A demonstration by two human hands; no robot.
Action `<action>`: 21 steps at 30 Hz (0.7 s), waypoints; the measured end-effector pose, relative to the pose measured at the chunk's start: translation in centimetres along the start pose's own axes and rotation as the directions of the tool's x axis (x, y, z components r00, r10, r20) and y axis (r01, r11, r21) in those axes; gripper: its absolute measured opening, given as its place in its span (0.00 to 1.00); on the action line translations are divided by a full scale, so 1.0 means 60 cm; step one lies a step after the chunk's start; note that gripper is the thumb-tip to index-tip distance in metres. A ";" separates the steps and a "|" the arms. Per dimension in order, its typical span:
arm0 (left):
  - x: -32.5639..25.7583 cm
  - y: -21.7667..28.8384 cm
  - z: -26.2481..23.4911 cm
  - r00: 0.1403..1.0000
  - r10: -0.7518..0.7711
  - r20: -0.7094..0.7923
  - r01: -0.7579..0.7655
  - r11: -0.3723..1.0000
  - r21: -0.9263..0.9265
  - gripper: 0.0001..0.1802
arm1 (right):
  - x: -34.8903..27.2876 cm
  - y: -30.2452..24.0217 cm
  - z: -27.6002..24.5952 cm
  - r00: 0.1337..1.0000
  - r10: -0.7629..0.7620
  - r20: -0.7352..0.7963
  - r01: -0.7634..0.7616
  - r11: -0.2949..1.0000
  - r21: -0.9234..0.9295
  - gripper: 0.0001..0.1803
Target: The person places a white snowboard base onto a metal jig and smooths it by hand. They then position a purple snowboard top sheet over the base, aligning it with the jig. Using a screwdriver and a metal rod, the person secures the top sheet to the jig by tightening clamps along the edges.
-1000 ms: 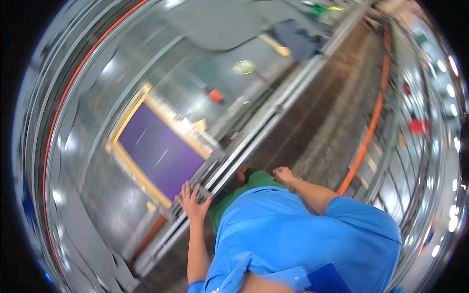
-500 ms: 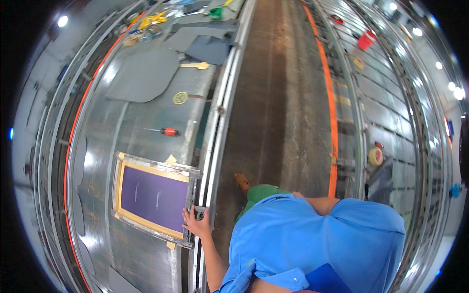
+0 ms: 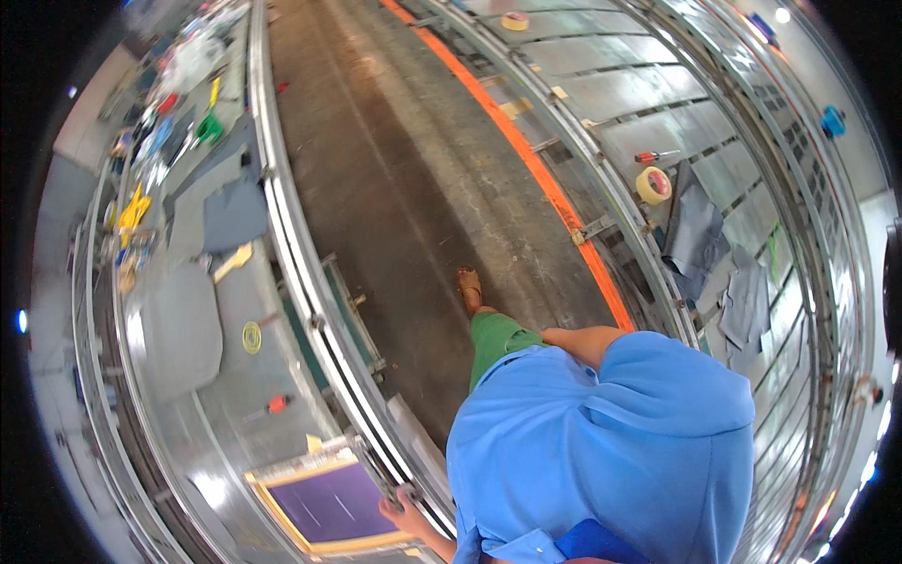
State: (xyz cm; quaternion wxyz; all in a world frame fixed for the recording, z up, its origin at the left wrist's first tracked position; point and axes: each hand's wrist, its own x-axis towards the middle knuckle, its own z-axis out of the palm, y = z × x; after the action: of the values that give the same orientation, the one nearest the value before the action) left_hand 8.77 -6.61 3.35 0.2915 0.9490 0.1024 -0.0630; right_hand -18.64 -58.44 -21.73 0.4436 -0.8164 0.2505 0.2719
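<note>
My left hand (image 3: pixel 406 515) is at the right end of a screen-printing frame (image 3: pixel 258 489), low in the view. Its fingers curl over the frame's edge, by a dark metal fitting on the table rail. The frame lies flat, with a purple mesh (image 3: pixel 324 505) inside a pale wooden border; its lower part runs toward the picture's edge. My right forearm (image 3: pixel 587 346) bends in toward my hip, and the right hand is hidden behind my shirt. A red-handled screwdriver (image 3: pixel 278 404) lies on the table beyond the frame, near a yellowish tape roll (image 3: pixel 252 336).
A long table (image 3: pixel 235 432) with a metal rail (image 3: pixel 305 273) runs along my left. Grey sheets (image 3: pixel 178 329), a wooden-handled tool (image 3: pixel 233 263) and a green container (image 3: pixel 209 128) lie farther along. Right of the aisle, another table carries a tape roll (image 3: pixel 653 185), a screwdriver (image 3: pixel 646 157) and dark sheets (image 3: pixel 695 240).
My view has swung to the right, so the table and frame appear lower and tilted. My left hand stays at the frame's end; its fingers, spread before, now look more curled.
</note>
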 end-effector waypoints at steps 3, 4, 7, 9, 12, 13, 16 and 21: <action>0.014 0.063 -0.016 0.996 -0.086 -0.007 0.073 0.887 -0.457 0.34 | 0.062 0.023 -0.041 0.997 0.061 -0.046 -0.052 0.984 0.173 0.20; 0.028 0.097 0.001 0.995 -0.093 -0.040 0.064 0.887 -0.457 0.34 | 0.095 0.036 -0.085 0.993 0.112 -0.022 -0.104 0.967 0.231 0.21; 0.094 0.216 0.085 0.999 -0.040 -0.030 0.025 0.918 -0.396 0.34 | 0.149 0.087 -0.220 0.955 0.285 0.086 -0.294 0.856 0.426 0.23; 0.162 0.288 0.124 0.998 0.066 -0.011 -0.066 0.945 -0.322 0.33 | 0.216 0.045 -0.348 0.934 0.318 -0.162 -0.317 0.948 0.030 0.20; 0.264 0.434 0.187 0.972 0.235 -0.013 -0.234 0.958 -0.165 0.33 | 0.262 -0.160 -0.600 0.864 0.408 -0.295 -0.380 0.913 0.150 0.19; 0.286 0.498 0.261 0.936 0.341 0.084 -0.326 0.932 -0.158 0.33 | 0.280 -0.133 -0.640 0.827 0.423 -0.371 -0.397 0.906 0.147 0.18; 0.295 0.696 0.453 0.731 0.593 0.338 -0.527 0.805 -0.272 0.32 | 0.405 -0.139 -0.771 0.838 0.203 -0.507 -0.190 0.979 0.077 0.16; 0.333 0.884 0.535 0.473 0.331 0.817 -0.363 0.918 -0.161 0.27 | 0.562 -0.436 -0.898 0.806 -0.175 -0.566 0.347 0.914 0.212 0.18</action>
State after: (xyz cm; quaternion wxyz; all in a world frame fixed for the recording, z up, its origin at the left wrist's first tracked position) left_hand 38.52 -64.57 2.03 0.2948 0.8104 -0.2426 -0.4445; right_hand 34.82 -97.88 -4.14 0.5099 -0.8076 0.2870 -0.0733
